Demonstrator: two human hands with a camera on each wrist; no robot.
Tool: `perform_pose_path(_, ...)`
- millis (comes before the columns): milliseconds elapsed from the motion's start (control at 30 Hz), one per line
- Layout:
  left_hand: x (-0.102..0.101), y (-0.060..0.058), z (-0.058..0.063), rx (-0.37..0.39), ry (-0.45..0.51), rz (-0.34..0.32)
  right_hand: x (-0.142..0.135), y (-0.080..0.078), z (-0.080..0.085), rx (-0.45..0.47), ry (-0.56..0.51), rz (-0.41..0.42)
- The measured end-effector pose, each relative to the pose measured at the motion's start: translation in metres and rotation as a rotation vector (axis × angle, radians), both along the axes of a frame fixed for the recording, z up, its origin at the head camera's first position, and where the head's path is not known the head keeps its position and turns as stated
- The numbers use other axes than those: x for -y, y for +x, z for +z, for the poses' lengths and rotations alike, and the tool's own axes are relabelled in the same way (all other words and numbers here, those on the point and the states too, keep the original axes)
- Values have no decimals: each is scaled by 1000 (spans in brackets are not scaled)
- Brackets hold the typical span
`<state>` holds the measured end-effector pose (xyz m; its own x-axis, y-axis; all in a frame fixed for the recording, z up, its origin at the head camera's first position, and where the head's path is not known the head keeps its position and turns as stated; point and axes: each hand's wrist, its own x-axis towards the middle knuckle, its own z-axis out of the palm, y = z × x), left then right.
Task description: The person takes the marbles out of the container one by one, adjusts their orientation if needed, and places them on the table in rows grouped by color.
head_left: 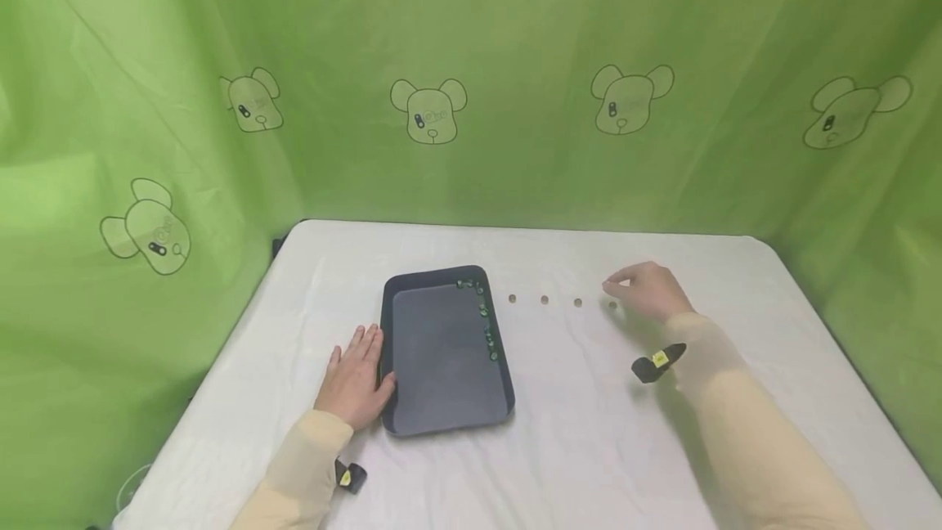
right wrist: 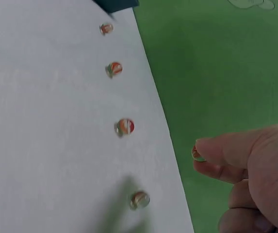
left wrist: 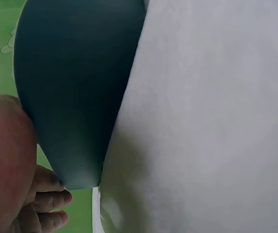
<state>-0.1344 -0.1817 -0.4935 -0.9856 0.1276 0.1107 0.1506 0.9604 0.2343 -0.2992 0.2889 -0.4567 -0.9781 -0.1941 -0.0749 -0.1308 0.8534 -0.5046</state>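
My right hand (head_left: 649,291) is raised over the right part of the table. Between thumb and index finger it pinches a clear glass marble (right wrist: 197,154) with reddish colour inside. Below and left of it, several similar marbles (right wrist: 126,126) lie spaced in a row on the white cloth. My left hand (head_left: 355,383) rests at the left side of a dark grey tray (head_left: 449,428), fingers straight and the thumb over the rim. Along the tray's right inner wall sit several greenish marbles (head_left: 483,312). The left wrist view shows the tray's outer wall (left wrist: 80,92) beside that hand.
A white cloth (head_left: 574,432) covers the table. Green curtains (head_left: 515,178) with bear-head outlines hang behind it and at both sides. Each wrist carries a small black device (head_left: 657,362) with a yellow label.
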Motion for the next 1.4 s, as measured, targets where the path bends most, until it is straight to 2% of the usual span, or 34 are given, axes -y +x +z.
perform_pose_path(300, 0, -1, -1, -18, 3, -1, -29, 4, -12, 5, 7, -46)
perform_pose_path(667, 0, -1, -2, 2, 1, 6, -51, 10, -19, 42, 22, -83)
perform_pose_path(1033, 1, -1, -3, -2, -6, 6, -56, 11, -25, 62, 26, -88)
perform_pose_path(1400, 0, 0, -1, -6, -10, 10, -54, 12, -24, 66, 45, -71)
